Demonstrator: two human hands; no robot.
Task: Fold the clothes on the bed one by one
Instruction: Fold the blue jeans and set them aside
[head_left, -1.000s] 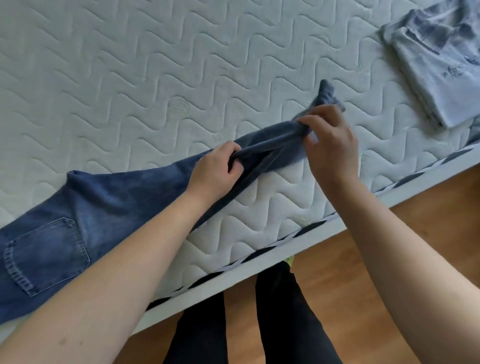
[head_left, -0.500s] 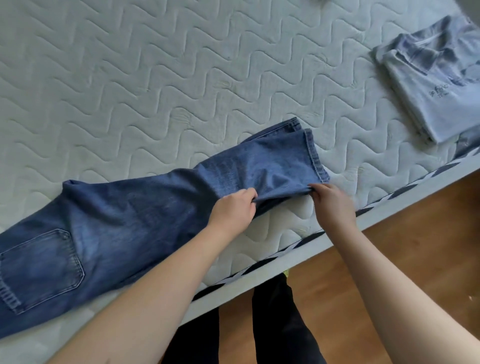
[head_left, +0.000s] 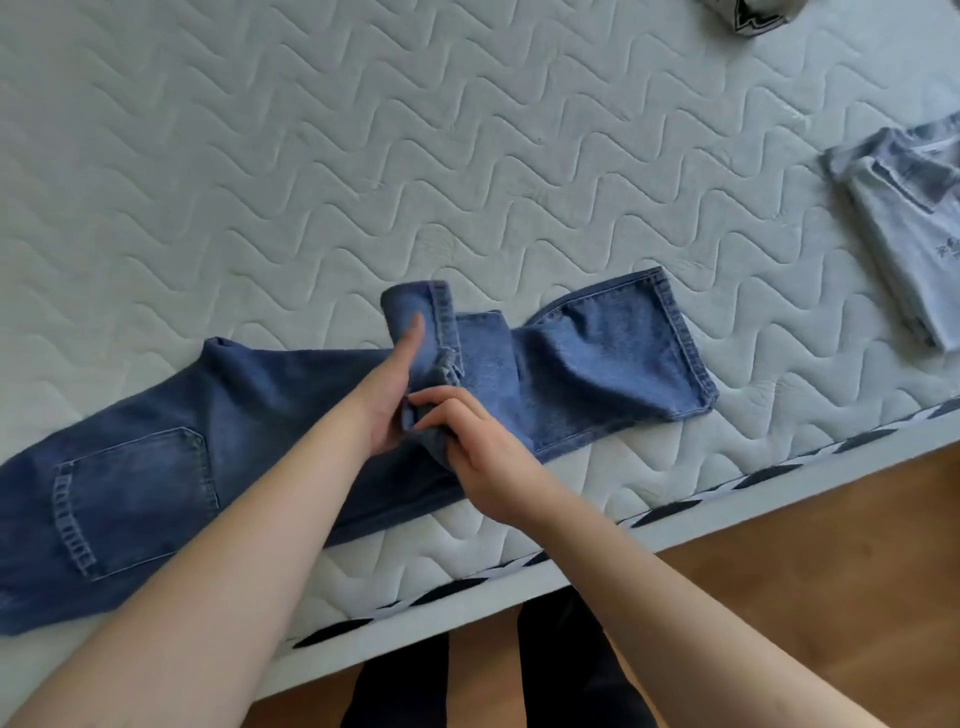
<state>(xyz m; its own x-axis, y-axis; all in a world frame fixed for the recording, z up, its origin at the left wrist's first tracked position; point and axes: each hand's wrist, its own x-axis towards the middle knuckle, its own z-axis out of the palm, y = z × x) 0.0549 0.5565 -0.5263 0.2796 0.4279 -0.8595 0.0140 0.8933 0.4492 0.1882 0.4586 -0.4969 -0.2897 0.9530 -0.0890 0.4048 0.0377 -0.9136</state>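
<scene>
The bed (head_left: 363, 156) is a bare quilted mattress with a wavy stitch pattern and a dark-and-white striped edge. A pair of blue jeans (head_left: 156, 467) lies along the near edge. To the right of the jeans lies a folded grey shirt (head_left: 904, 249). Beyond the shirt, a dark printed item (head_left: 753, 15) sits partly cut off.

View: a single head camera, worn by the person, wide-angle (straight edges bow toward the corners).
Direction: forward and steeply down, across the near edge of the bed (head_left: 519, 587) onto the mattress (head_left: 363, 156).
Nearness: close; both forearms enter from the bottom, with the left hand (head_left: 395, 389) and right hand (head_left: 483, 452) meeting on the jeans (head_left: 597, 364) near centre.
Lower edge: wooden floor (head_left: 831, 545) and the person's dark trouser legs (head_left: 561, 675).
Shared ground: none, only one view.
</scene>
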